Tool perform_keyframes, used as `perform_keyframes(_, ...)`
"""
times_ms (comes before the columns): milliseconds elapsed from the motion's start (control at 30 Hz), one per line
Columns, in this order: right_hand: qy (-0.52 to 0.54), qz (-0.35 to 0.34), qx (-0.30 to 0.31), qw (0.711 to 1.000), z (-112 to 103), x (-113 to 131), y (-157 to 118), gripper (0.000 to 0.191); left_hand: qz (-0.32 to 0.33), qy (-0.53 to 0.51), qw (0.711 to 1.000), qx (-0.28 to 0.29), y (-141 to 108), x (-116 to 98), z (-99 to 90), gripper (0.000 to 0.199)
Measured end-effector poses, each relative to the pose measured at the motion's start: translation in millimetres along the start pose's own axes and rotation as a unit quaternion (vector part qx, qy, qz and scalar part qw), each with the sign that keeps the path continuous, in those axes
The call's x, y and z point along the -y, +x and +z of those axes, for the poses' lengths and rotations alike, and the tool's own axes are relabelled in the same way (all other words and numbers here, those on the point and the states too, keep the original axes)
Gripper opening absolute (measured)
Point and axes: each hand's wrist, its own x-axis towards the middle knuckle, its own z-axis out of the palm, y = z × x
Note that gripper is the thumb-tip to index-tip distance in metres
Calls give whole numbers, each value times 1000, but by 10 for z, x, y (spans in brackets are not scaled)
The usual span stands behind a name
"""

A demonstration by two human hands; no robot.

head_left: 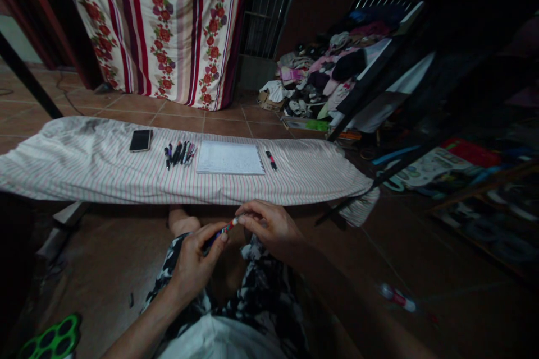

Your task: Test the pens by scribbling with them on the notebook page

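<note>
Over my lap, my left hand (202,251) is closed round the barrel of a multicoloured pen (229,226). My right hand (269,226) pinches the pen's pale far end with thumb and fingertips. The pen tilts up toward the right; its lower part is hidden in my left hand. Beyond my hands, a spiral notepad (230,158) with faint marks on its page lies on the striped cloth (126,179). Several pens (180,153) lie grouped left of the notepad, and a single black and red pen (271,160) lies to its right.
A phone (140,140) rests at the cloth's left part. A floral curtain (160,28) hangs behind, with a heap of clothes (324,76) to its right. On the floor are a bottle-like object (398,297) at right and a green object with round openings (53,339) at lower left.
</note>
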Motion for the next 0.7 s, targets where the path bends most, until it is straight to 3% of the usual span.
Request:
perform_keyframes(233,31,-6,-1,999,11,-33,4,18,-42,-36,998,14,6,19,3,24)
perform_keyframes(433,13,19,-7,1000,15,-22,14,18,-3,-18,1000,3,5,5,7,22)
perform_keyframes(700,74,27,-2,997,47,-81,0,23,-11,-20,1000,-2,16,10,14,23)
